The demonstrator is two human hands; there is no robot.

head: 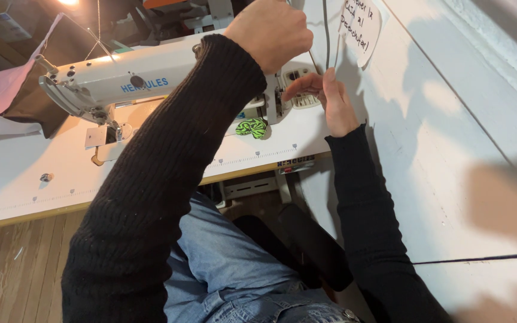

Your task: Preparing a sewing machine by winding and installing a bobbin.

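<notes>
head view: cord point(327, 36) vertical between hands

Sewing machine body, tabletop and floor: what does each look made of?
Sewing machine: apparently painted metal, a smooth cream body with a soft sheen under the lamp, though moulded plastic can't be excluded. Tabletop: likely laminated board, a flat matte white face over a tan edge strip. Floor: wood, narrow brown planks with visible grain and seams.

Black ribbed sleeves, seemingly denim jeans
</notes>
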